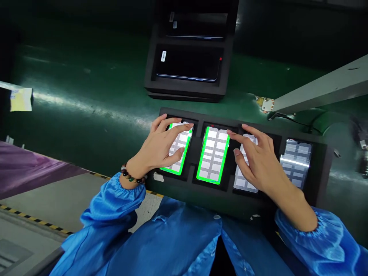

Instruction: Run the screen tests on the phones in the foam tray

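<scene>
Several smartphones lie face up in a row of slots in a black foam tray. Over the leftmost phone is my left hand, fingers spread, its index fingertip at the screen's upper right corner. The second phone shows a white block grid with a bright green border. My right hand hovers above the third phone, which has a grid without green. Its index finger reaches to the second phone's upper right edge. At the right lies a dimmer fourth phone with a grid.
Behind, a second black foam tray holds phones with dark screens, the nearer phone bearing a white label. A grey metal bar slants in at right. On the green table, a yellow-white packet lies far left.
</scene>
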Motion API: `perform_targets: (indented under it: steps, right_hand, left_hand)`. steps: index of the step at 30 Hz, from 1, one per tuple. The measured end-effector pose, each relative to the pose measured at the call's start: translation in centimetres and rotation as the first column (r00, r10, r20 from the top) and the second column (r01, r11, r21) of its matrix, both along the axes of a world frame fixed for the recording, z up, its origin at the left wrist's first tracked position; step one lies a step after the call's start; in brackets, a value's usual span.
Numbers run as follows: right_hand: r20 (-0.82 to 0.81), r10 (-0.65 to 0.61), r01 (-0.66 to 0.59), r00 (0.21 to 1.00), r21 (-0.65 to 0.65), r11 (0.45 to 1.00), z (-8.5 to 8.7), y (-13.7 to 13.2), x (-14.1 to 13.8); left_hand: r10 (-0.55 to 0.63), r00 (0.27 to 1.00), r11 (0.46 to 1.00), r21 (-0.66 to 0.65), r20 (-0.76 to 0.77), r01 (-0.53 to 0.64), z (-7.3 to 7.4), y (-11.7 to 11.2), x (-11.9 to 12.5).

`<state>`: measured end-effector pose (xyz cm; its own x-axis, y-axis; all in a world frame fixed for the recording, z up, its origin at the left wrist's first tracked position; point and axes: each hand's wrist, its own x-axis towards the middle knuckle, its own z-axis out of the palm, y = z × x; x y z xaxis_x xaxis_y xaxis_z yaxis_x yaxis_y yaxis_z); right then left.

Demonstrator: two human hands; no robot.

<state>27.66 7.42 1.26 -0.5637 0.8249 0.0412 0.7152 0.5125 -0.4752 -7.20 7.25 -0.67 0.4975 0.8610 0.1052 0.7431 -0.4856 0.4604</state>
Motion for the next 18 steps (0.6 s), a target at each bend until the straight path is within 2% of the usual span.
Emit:
perform_targets:
  steps: [3,6,9,11,14,18]
  right_hand:
    - [0.001,0.048,-0.048,0.999,0.029,0.998,0.0,0.2,-1.1]
    - [0.006,0.102,-0.102,0.995,0.06,0.993,-0.1,0.8,-3.3]
    - [0.004,0.142,-0.142,0.99,0.081,0.987,-0.1,1.3,-5.1]
    - [-0.004,0.135,-0.134,0.991,0.098,0.986,-0.1,1.4,-5.2]
    - [-0.004,0.075,-0.074,0.997,0.103,0.992,0.1,1.0,-3.7]
    - [0.005,-0.023,0.022,1.0,0.077,0.997,0.1,-0.3,-1.0]
  left_hand:
    - [0.114,0.993,0.989,0.096,0.018,-0.116,-0.4,-0.5,0.1]
    - [0.284,0.958,0.934,0.211,0.045,-0.287,-0.6,-1.1,0.0]
    - [0.378,0.925,0.887,0.268,0.049,-0.376,-0.9,-1.6,-0.2]
    - [0.405,0.914,0.874,0.278,0.031,-0.397,-1.0,-1.7,-0.3]
    - [0.402,0.916,0.882,0.271,-0.003,-0.386,-0.9,-1.5,-0.3]
    - [0.282,0.959,0.932,0.247,-0.037,-0.264,-0.4,-0.9,0.1]
